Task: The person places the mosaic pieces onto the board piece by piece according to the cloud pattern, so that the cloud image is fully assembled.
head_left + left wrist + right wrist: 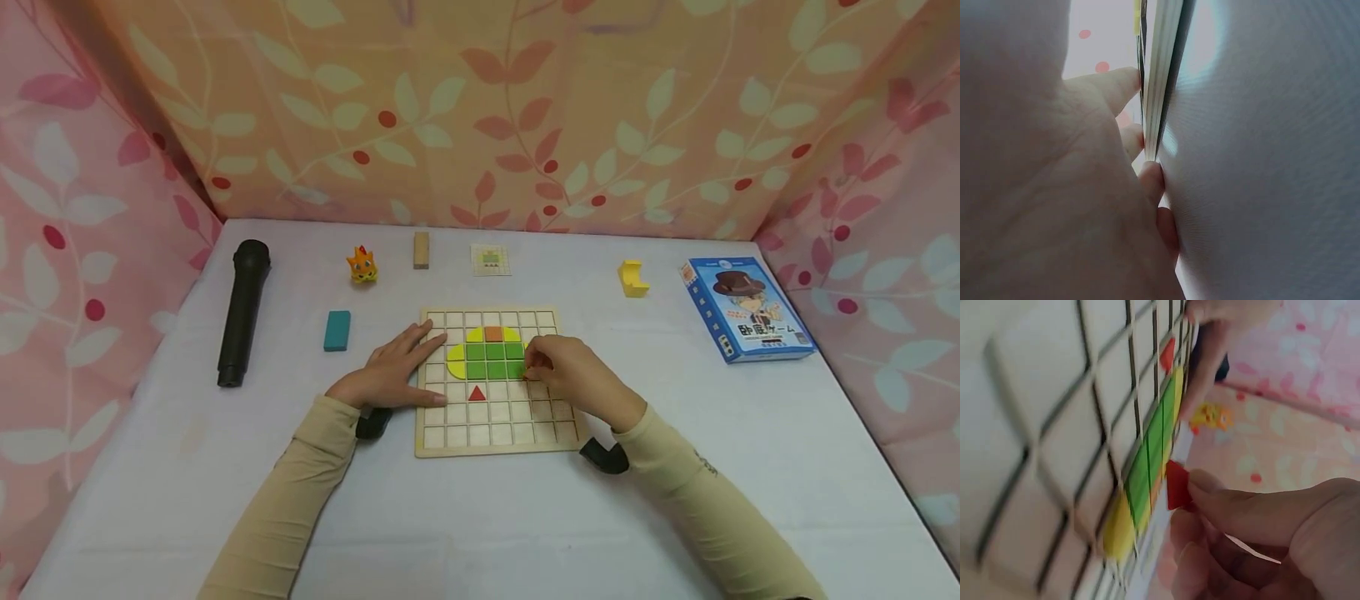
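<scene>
Far left: mic [242, 312] lies lengthwise near the table's left edge, well apart from the rest. Teal block [337, 330] sits between the mic and the board, bare cloth all round it. Back row along the far edge: orange toy [362, 265], wood block [421, 249], pattern card [491, 259], all spaced apart.

Left hand [395, 375]: fingers straight, flat on the board's [495, 442] left edge, palm partly on the table. It holds nothing. Left wrist view shows the fingers against the board's side.

Board is at table centre. Green squares [493, 360] fill the middle cells, yellow pieces round them, an orange square on top, red triangle [477, 393] one row below. Bottom two rows and the outer columns are open cells.

Right hand [570, 375]: fingers curled, pinching a red piece [1177, 484] just off the right end of the green block. Can't tell if it touches the board.

Right of the board: yellow piece [632, 278] near the back, then blue box [745, 308] close to the right edge. Front of the table is open cloth.
</scene>
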{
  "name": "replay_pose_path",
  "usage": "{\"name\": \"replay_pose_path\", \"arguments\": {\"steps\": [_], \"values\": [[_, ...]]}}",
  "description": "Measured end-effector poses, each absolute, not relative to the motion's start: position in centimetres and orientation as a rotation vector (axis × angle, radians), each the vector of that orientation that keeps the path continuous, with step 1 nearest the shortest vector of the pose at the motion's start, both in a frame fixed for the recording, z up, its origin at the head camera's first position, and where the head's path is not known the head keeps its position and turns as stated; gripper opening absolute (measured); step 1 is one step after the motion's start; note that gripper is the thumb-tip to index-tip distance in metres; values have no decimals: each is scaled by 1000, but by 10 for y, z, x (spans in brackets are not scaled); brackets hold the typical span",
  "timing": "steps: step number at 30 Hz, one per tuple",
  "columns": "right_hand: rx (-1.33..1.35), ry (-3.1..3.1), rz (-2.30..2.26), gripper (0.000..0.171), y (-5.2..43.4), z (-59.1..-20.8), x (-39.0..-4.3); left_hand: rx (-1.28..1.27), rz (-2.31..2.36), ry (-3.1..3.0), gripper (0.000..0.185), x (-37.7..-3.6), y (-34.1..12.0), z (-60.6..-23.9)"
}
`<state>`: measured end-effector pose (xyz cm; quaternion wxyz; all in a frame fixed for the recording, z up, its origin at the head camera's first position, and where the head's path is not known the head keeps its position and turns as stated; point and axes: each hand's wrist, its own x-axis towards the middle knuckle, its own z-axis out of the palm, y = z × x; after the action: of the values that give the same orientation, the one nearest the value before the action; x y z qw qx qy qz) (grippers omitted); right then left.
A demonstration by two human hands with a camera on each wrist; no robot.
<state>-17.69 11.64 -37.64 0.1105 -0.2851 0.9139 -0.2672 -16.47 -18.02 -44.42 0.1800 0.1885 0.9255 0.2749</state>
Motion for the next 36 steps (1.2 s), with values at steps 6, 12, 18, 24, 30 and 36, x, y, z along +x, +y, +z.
{"name": "replay_pose_path", "arguments": {"steps": [6,12,18,24,30,36], "values": [[-927,2625,-798,10,96,-389,-173,577,826,2596,100,-161,-179,-434],[-908,2603,-788,6,87,-398,-169,563,797,2597,99,-160,-178,-430],[-912,2604,-766,3,84,-400,-169,547,783,2595,99,-160,-178,-428],[-924,2617,-716,4,83,-399,-168,544,785,2601,99,-161,-179,-431],[-913,2663,-640,4,81,-399,-167,529,773,2601,100,-161,-179,-431],[-891,2695,-594,3,80,-399,-166,527,775,2602,101,-161,-179,-431]]}}
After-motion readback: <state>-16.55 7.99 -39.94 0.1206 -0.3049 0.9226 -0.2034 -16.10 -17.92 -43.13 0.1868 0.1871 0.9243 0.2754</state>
